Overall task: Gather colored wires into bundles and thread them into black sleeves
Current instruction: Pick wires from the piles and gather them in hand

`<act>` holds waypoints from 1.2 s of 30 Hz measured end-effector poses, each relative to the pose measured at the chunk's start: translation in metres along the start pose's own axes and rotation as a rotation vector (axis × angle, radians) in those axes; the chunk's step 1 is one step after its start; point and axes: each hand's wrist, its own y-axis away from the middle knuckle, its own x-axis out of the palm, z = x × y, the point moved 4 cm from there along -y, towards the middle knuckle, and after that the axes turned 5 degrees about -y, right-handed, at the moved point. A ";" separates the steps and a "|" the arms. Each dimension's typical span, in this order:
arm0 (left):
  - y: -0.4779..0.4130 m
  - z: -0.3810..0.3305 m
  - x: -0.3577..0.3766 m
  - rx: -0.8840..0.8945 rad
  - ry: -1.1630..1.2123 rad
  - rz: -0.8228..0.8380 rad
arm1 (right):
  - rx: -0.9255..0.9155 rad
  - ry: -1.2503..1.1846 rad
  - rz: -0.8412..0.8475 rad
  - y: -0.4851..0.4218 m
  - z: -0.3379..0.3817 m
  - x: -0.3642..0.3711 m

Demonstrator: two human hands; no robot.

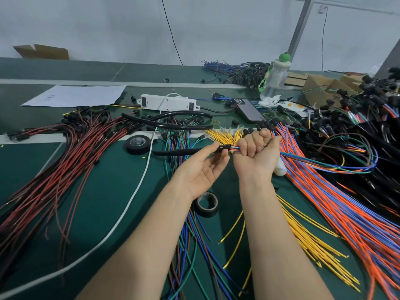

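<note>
Nearby: tape roll (207,205) partly behind left hand (203,169).

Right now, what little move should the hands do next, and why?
Probably the right hand should push its wire bundle deeper into the black sleeve: the left hand pinches the sleeve's mouth, and the wire tips sit just there.

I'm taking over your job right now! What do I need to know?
Left hand pinches the end of a black sleeve.
Right hand grips the gathered wire bundle, its tips at the sleeve mouth.
Done: one bundle gathered and lined up.
Left: push it through the sleeve, then bundle the loose wires on the table for the spare sleeves.
</note>
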 end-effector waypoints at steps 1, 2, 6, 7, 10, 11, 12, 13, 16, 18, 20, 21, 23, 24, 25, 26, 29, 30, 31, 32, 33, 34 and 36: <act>0.000 0.000 0.000 0.007 -0.008 0.007 | -0.014 0.030 -0.005 0.004 0.002 0.002; 0.000 0.000 0.000 0.013 -0.014 0.014 | -0.009 0.039 0.049 0.006 0.003 0.006; -0.002 -0.001 -0.001 0.037 -0.062 0.011 | -0.064 0.026 0.300 0.037 0.036 0.027; -0.002 -0.002 -0.002 0.045 -0.103 0.005 | -0.072 0.048 0.345 0.048 0.042 0.034; -0.003 -0.004 -0.004 0.058 -0.260 -0.014 | -0.051 0.059 0.372 0.054 0.043 0.037; -0.003 -0.004 -0.005 0.059 -0.303 -0.017 | -0.040 0.057 0.379 0.054 0.043 0.037; -0.003 -0.005 -0.006 0.056 -0.337 -0.019 | -0.037 0.057 0.376 0.054 0.042 0.036; -0.002 -0.005 -0.007 0.050 -0.363 -0.021 | -0.028 0.062 0.377 0.053 0.043 0.036; -0.001 -0.007 -0.009 0.030 -0.401 -0.033 | -0.010 0.123 0.394 0.052 0.044 0.037; -0.001 -0.008 -0.009 0.027 -0.394 -0.028 | -0.015 0.127 0.396 0.052 0.043 0.037; -0.001 -0.008 -0.008 0.024 -0.362 -0.012 | -0.041 0.107 0.392 0.054 0.043 0.038; -0.001 -0.007 -0.007 0.020 -0.338 -0.004 | -0.057 0.099 0.392 0.055 0.043 0.038; -0.001 -0.006 -0.006 0.018 -0.285 0.005 | -0.076 0.094 0.390 0.056 0.042 0.037; -0.001 -0.005 -0.005 0.019 -0.260 0.004 | -0.076 0.091 0.388 0.056 0.041 0.037; -0.001 -0.005 -0.005 0.022 -0.240 0.001 | -0.076 0.086 0.382 0.056 0.041 0.036; -0.001 -0.004 -0.005 0.027 -0.227 -0.002 | -0.075 0.078 0.376 0.056 0.040 0.036; -0.002 -0.005 -0.005 0.057 -0.221 0.004 | -0.072 0.065 0.366 0.056 0.041 0.035; -0.002 -0.005 -0.005 0.065 -0.223 0.009 | -0.073 0.068 0.366 0.056 0.040 0.036; -0.002 -0.005 -0.005 0.072 -0.224 0.013 | -0.073 0.070 0.367 0.056 0.040 0.036; -0.002 -0.005 -0.005 0.078 -0.223 0.015 | -0.072 0.071 0.366 0.056 0.040 0.036; -0.002 -0.005 -0.005 0.084 -0.221 0.015 | -0.071 0.069 0.366 0.057 0.040 0.036; -0.002 -0.005 -0.005 0.090 -0.220 0.015 | -0.069 0.066 0.366 0.057 0.040 0.036; -0.002 -0.005 -0.005 0.099 -0.218 0.018 | -0.066 0.065 0.368 0.058 0.040 0.037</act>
